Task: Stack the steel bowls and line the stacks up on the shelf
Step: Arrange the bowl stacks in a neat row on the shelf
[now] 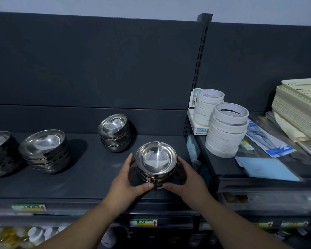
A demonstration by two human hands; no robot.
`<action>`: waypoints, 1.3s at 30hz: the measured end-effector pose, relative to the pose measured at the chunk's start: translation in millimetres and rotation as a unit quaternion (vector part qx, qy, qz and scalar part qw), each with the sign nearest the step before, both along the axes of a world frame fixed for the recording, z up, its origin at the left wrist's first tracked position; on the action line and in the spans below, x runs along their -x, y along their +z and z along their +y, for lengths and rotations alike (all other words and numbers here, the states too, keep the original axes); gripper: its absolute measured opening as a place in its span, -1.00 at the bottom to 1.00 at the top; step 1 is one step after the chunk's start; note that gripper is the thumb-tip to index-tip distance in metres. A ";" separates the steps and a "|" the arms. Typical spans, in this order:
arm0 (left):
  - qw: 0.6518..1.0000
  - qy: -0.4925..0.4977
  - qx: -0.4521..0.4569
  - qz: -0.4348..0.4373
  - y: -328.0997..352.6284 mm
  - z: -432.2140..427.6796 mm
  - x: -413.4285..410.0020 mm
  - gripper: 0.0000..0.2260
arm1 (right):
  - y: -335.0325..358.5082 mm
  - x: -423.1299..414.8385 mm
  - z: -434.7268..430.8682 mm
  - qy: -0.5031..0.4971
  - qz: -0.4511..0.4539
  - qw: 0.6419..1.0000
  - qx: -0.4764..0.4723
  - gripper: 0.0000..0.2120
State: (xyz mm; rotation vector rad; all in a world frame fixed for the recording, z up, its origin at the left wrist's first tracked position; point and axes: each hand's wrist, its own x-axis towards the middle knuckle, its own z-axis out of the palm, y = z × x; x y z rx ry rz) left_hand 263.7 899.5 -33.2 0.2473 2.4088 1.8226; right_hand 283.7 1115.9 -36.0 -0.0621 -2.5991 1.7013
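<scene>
Steel stack in hand: a short stack of bowls point(156, 163) stands on the dark shelf point(83, 178) near its front edge, at the right end, just left of the slotted post point(198, 83).
Left hand point(128, 178): cups the left side of that stack, thumb low at the front of its base, fingers round the far side; the grip is closed on the bowls.
Right hand point(186, 177): cups the right side of the same stack, thumb almost meeting the left thumb at the base; this grip too is holding the bowls.
Contact with shelf: whether the stack's base rests on the shelf or is held just off it, I cannot tell; the thumbs hide it.
Back stack point(115, 134): behind and left of the held stack, near the back panel point(97, 69), its bowls tipped toward the camera.
Wide stack point(45, 151): well left of the held stack, mid-shelf, wider bowls, top one tilted.
Edge stack point(0, 152): farther left still, cut by the picture's edge.
Tape rolls point(224, 133): two white piles right of the post, on the neighbouring shelf, one behind the other.
Cream trays point(300, 108): far right of the held stack, piled and leaning.
Blue packets point(269, 141): lie flat between the tape rolls and the trays.
Price tags point(143, 223): green and yellow with red arrows, on the rail below the held stack.
</scene>
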 end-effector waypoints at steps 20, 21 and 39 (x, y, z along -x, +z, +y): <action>0.999 0.031 0.036 -0.025 -15.9 7.2 25.7 -0.11 | 1.7 22.4 -16.3 -0.025 -0.038 0.995 -0.094 -0.23; 0.998 0.032 0.047 -0.027 -14.9 6.1 24.2 -0.12 | 2.8 20.0 -16.3 -0.024 -0.048 0.993 -0.102 -0.22; 0.936 0.138 0.324 -0.018 29.7 -83.6 -11.4 -0.25 | 61.6 -1.3 -85.3 0.186 -0.041 0.948 -0.253 -0.40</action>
